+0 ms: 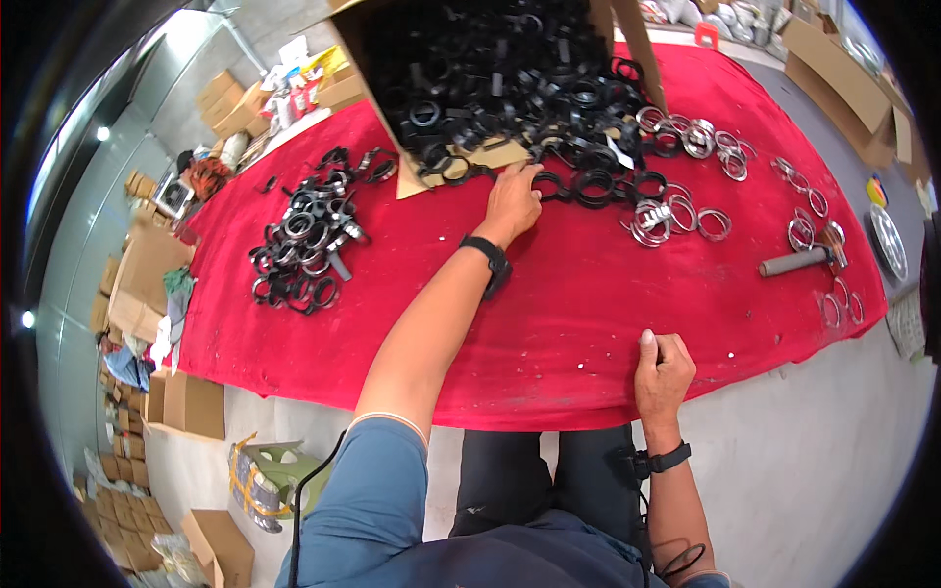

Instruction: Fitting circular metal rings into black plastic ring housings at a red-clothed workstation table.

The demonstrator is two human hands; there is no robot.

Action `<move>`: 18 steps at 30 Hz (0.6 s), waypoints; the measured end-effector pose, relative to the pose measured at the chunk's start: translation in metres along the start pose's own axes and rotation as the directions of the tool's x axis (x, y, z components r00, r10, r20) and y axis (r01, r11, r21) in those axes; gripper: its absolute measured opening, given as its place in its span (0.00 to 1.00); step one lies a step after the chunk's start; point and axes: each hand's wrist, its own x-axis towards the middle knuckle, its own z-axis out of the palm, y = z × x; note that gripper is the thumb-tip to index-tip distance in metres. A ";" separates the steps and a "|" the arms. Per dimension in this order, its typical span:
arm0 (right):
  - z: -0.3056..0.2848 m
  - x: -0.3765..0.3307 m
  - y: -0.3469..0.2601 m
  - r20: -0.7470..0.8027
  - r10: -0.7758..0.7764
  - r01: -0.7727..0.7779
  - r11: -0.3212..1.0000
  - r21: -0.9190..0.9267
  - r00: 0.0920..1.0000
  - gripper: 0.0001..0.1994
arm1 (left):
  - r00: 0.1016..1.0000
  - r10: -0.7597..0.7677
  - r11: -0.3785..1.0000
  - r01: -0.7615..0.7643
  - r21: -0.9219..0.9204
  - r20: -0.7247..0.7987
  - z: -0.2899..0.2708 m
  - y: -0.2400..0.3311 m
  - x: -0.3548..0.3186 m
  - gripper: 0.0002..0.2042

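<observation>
My left hand (pixel 512 203) stretches to the front of an open cardboard box (pixel 629 44), at the edge of a spill of black ring-shaped clamps (pixel 592 186). Its fingers are bent and close together at the fingertips; what they pinch, if anything, is too small to tell. My right hand (pixel 665 372) rests as a loose fist near the table's front edge, thumb up, with nothing visible in it. Black rings fill the tipped box and pour out over its flap (pixel 412 180). A separate heap of black and silver clamps (pixel 304 230) lies to the left.
Silver ring clamps (pixel 676 211) are scattered on the right of the red cloth (pixel 549 323). A hammer (pixel 796 262) lies near the right edge. Cardboard boxes (pixel 186 404) stand on the floor at left, and another open box (pixel 848 88) is at far right.
</observation>
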 end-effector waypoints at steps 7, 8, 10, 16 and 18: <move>-0.021 0.056 0.028 0.159 0.102 -0.119 0.988 0.101 0.982 0.10 | 0.973 0.025 0.992 -0.053 0.114 0.228 0.013 -0.021 -0.009 0.09; -0.032 0.080 0.046 0.123 0.044 -0.041 0.999 -0.025 0.991 0.11 | 0.953 0.003 0.998 -0.022 0.061 0.303 0.003 0.005 -0.018 0.09; -0.038 0.140 0.082 0.039 -0.164 0.169 0.963 -0.210 0.986 0.20 | 0.943 -0.022 0.994 -0.014 0.105 0.333 -0.026 0.009 -0.057 0.10; -0.047 0.272 0.154 0.369 -0.234 0.393 0.801 -0.451 0.900 0.41 | 0.911 -0.166 0.983 0.184 -0.010 0.378 -0.101 0.071 -0.165 0.11; -0.044 0.283 0.151 0.463 -0.149 0.370 0.821 -0.434 0.874 0.38 | 0.931 -0.147 0.988 0.156 -0.001 0.335 -0.114 0.075 -0.194 0.12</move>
